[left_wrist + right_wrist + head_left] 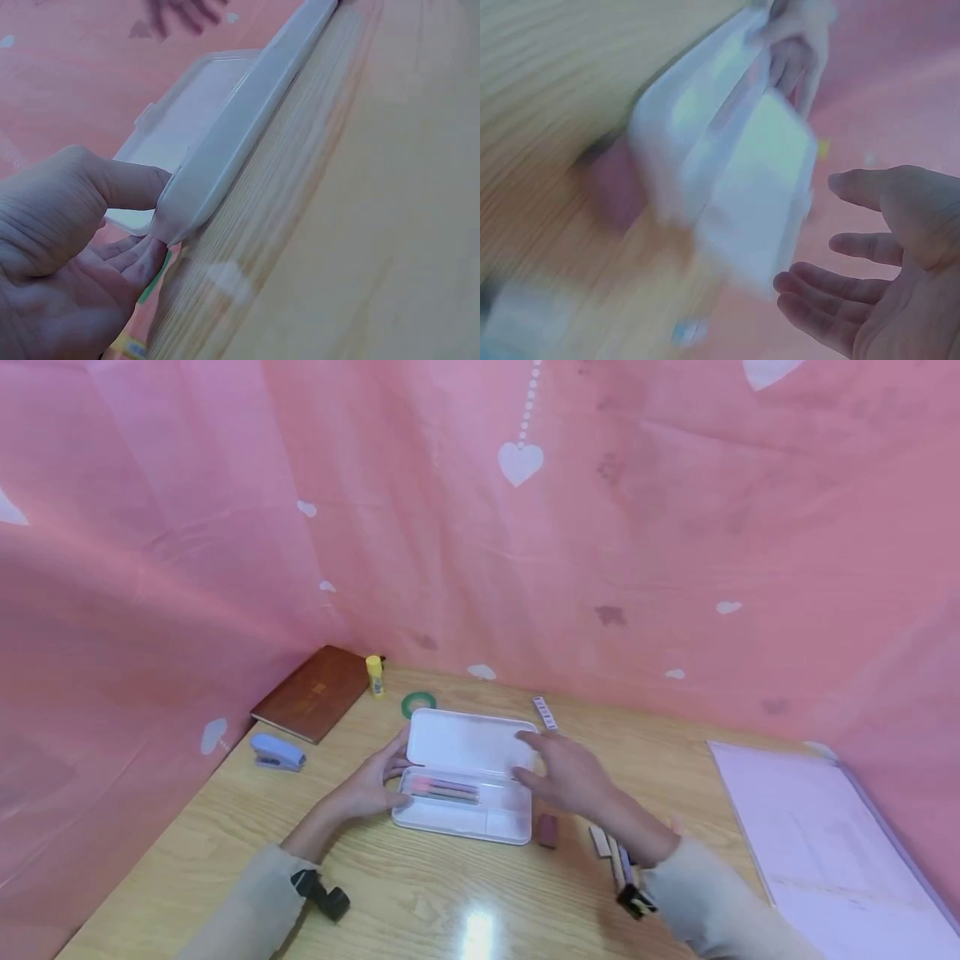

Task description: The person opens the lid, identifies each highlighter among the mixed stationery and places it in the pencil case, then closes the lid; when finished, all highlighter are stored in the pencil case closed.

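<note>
A white pencil case (446, 817) lies with its lid (461, 742) raised on the wooden table. Several pens or pencils (450, 789) rest in its back compartment, one with a pinkish end. At the case's left end, my left hand (367, 789) grips it; in the left wrist view the thumb (139, 186) is on the rim and the fingers are around the corner. My right hand (570, 772) hovers by the lid's right side, fingers spread and holding nothing in the right wrist view. A dark red block (547, 831) sits just right of the case.
Pens (618, 862) and a pale block (599, 842) lie partly under my right forearm. Behind the case are green tape (417, 702) and a small white strip (545, 713). Leftward are a stapler (277, 752), brown notebook (315, 693) and glue stick (375, 677); white sheets (817, 827) lie right.
</note>
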Demonstrator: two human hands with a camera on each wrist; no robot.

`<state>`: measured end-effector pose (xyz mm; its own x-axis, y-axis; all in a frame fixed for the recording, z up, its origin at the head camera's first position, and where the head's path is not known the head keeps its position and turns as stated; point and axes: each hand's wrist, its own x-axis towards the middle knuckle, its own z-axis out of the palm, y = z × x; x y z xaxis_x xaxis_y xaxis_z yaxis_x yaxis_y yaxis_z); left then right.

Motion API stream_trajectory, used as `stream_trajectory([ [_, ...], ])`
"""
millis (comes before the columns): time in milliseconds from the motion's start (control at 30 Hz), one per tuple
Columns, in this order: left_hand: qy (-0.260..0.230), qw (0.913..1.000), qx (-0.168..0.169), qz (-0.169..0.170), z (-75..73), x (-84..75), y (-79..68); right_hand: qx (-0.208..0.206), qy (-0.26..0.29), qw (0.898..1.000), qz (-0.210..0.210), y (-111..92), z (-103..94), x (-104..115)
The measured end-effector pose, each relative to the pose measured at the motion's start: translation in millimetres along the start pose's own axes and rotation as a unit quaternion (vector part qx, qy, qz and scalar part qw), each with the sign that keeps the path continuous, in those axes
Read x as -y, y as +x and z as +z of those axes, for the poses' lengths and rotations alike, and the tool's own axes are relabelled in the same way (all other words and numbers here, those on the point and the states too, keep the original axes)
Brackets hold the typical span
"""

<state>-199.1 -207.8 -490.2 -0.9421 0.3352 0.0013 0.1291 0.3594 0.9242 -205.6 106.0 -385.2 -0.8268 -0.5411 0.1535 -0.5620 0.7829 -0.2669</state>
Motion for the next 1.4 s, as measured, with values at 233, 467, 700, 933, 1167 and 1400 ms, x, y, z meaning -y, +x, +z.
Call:
stream_trajectory([
  [233, 0.002, 1.0000, 0.001, -0.002, 0.4, -1.8, -1.6, 0.029, 0.026, 0.996, 0.076, -46.8, -24.4, -61.3],
  [467, 0.003, 1.0000, -0.001, -0.002, 0.0, -1.3, -0.4, 0.047, 0.035, 0.995, 0.086, -71.1, -11.7, -82.2],
  [700, 0.003, 1.0000, 0.001, 0.002, 0.3, -2.1, -0.5, 0.040, 0.019, 0.992, 0.120, -73.9, 9.8, -81.8],
  [933, 0.005, 1.0000, -0.002, -0.003, 1.3, -1.3, 0.4, 0.040, -0.006, 0.983, 0.178, -69.4, 14.9, -73.1],
  [1167, 0.003, 1.0000, -0.003, -0.006, 1.1, -3.2, -0.1, 0.048, 0.031, 0.981, 0.187, -68.5, 10.9, -74.8],
  [1400, 0.006, 0.9999, -0.002, -0.015, 1.2, -5.2, -1.1, 0.039, 0.068, 0.986, 0.148, -60.8, -12.7, -72.6],
])
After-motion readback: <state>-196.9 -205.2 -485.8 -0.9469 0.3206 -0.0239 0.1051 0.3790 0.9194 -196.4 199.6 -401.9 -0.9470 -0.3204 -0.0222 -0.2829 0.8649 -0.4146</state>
